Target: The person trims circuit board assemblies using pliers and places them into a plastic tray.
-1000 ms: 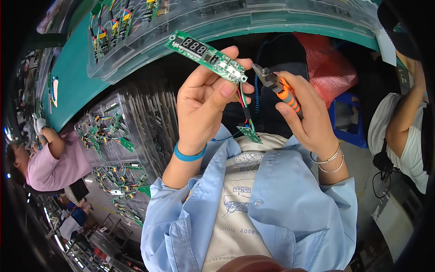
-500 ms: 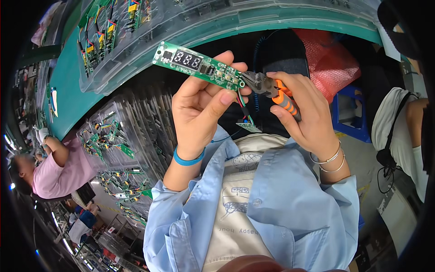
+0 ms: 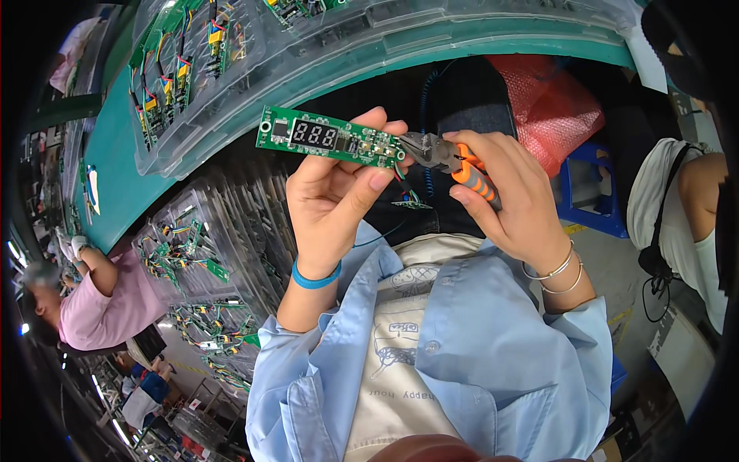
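My left hand [image 3: 332, 202] pinches a long green circuit board [image 3: 352, 132] between thumb and fingers. The board carries a three-digit display [image 3: 314, 135], small buttons and chips. From its right end a short bundle of coloured wires [image 3: 403, 183] hangs down to a small second board [image 3: 412, 205]. My right hand [image 3: 514, 189] is closed round the orange and grey handles of cutting pliers [image 3: 433, 151]. The dark jaws are at the board's right end, close to where the wires leave it; whether they grip anything is too small to tell.
Clear plastic trays [image 3: 308, 91] with wired boards lie on the green bench [image 3: 115, 189] ahead. A stack of similar trays [image 3: 231, 239] stands at my left. Red bubble wrap [image 3: 543, 108] and a blue stool [image 3: 593, 192] are at the right. Co-workers sit on both sides.
The circuit board has turned to lie more level and sits slightly lower. The pliers stay at its right end, moved a little left and down with my right hand.
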`<state>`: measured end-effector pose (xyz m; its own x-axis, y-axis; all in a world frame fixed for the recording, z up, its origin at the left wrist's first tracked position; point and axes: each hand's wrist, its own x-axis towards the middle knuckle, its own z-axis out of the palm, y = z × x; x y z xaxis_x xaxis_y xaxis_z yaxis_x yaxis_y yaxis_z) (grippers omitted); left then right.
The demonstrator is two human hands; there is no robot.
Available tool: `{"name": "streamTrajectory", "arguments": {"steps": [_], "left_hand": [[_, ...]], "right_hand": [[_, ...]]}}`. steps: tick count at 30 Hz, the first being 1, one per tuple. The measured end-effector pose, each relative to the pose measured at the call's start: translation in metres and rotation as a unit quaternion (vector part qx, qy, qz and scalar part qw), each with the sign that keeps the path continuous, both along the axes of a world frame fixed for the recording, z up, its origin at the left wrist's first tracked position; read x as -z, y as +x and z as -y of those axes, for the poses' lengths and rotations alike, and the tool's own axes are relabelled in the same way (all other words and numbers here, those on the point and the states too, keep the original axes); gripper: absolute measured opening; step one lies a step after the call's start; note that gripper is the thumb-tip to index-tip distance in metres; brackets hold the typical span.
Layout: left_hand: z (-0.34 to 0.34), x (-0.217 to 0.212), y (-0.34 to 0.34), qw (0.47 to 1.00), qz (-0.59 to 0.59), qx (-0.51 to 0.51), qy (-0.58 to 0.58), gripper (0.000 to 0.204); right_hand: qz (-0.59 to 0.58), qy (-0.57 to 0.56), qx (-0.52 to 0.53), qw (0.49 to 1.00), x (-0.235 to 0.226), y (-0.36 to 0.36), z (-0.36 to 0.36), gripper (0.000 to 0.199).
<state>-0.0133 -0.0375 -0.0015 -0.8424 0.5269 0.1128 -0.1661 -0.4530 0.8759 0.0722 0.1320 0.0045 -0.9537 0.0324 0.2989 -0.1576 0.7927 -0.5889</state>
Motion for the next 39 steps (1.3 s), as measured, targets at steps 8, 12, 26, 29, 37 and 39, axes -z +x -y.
{"name": "streamTrajectory", "arguments": {"steps": [8, 12, 26, 29, 37, 39], "left_hand": [[-0.0005, 0.0003, 0.0005, 1.000, 0.004, -0.002, -0.017, 0.035], [-0.0005, 0.0019, 0.0009, 1.000, 0.006, -0.001, -0.016, 0.035], [-0.0035, 0.0029, 0.0012, 0.999, -0.030, 0.004, -0.011, 0.037], [-0.0027, 0.0020, 0.0015, 0.999, 0.000, 0.001, -0.040, 0.039], [-0.0065, 0.0022, 0.0004, 0.999, 0.040, 0.020, -0.010, 0.042], [-0.0065, 0.0036, -0.0011, 0.998, 0.051, 0.036, 0.011, 0.044]], "right_hand": [[0.012, -0.019, -0.008, 1.000, 0.0002, 0.0019, -0.0006, 0.037], [0.012, -0.025, -0.005, 1.000, 0.0015, 0.0027, 0.0003, 0.037], [0.005, -0.011, 0.004, 1.000, 0.0045, 0.0055, -0.0019, 0.038], [0.002, 0.013, 0.007, 1.000, 0.0048, 0.0058, -0.0028, 0.038], [0.012, 0.008, 0.012, 1.000, 0.0068, 0.0066, -0.0038, 0.037], [0.019, -0.005, 0.015, 1.000, 0.0073, 0.0062, -0.0035, 0.037]]}}
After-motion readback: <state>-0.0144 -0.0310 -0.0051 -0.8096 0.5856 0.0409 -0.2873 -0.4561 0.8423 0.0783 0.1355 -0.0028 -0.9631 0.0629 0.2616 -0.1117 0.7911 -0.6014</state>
